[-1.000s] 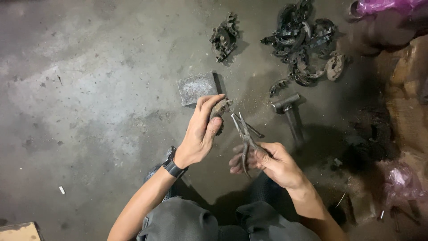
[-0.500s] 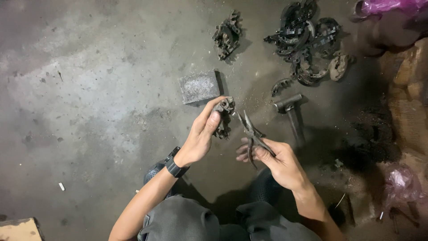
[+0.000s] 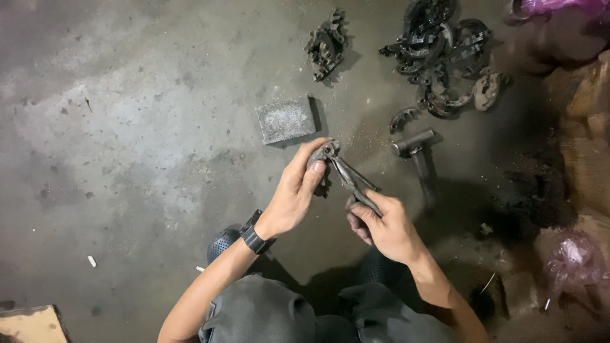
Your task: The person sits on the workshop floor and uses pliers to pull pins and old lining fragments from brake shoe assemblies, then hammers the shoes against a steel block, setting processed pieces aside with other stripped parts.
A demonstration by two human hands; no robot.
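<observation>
My left hand [image 3: 297, 190] holds a small dark metal part [image 3: 319, 166] pinched between thumb and fingers above the concrete floor. My right hand [image 3: 381, 223] grips the handles of a pair of pliers [image 3: 351, 180]. The pliers' jaws meet the metal part at my left fingertips. A black watch sits on my left wrist [image 3: 253, 236]. Most of the small part is hidden by my fingers.
A grey rectangular block [image 3: 286, 119] lies on the floor just beyond my hands. A hammer [image 3: 417, 157] lies to the right. A pile of dark curved metal parts [image 3: 445, 54] and a smaller clump [image 3: 326, 43] sit farther back. Pink plastic bags [image 3: 572, 254] are at right.
My hands have come closer together, and the pliers' jaws now touch the part in my left hand. The view has shifted slightly, so the grey block shows fully.
</observation>
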